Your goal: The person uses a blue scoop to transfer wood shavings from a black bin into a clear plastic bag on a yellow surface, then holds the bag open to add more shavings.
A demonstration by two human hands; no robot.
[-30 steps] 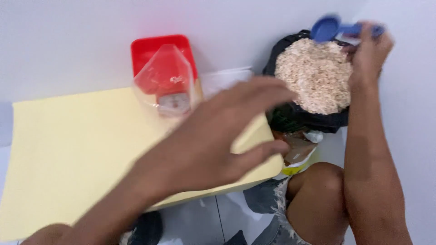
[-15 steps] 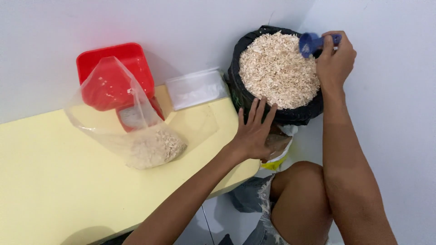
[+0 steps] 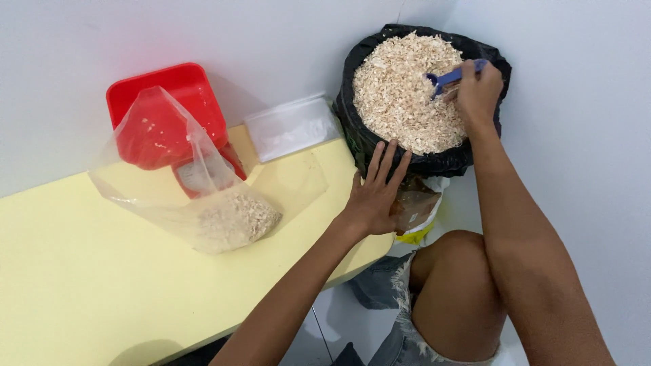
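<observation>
Head view: my right hand (image 3: 478, 91) gripped the blue scoop (image 3: 453, 76) by its stiff handle, dug into light, loose shavings (image 3: 400, 95); my left hand (image 3: 375, 196) lay open, flat on the surface (image 3: 81, 285).

I can't see the bowl of the blue scoop (image 3: 453, 76): it is sunk in the wood shavings (image 3: 407, 95), and my right hand (image 3: 479, 95) wraps its handle. The red scale (image 3: 169, 115) blurs behind the clear plastic bag (image 3: 196, 190), its display unreadable. The yellow bench (image 3: 81, 285) runs off the left and bottom edges.
</observation>
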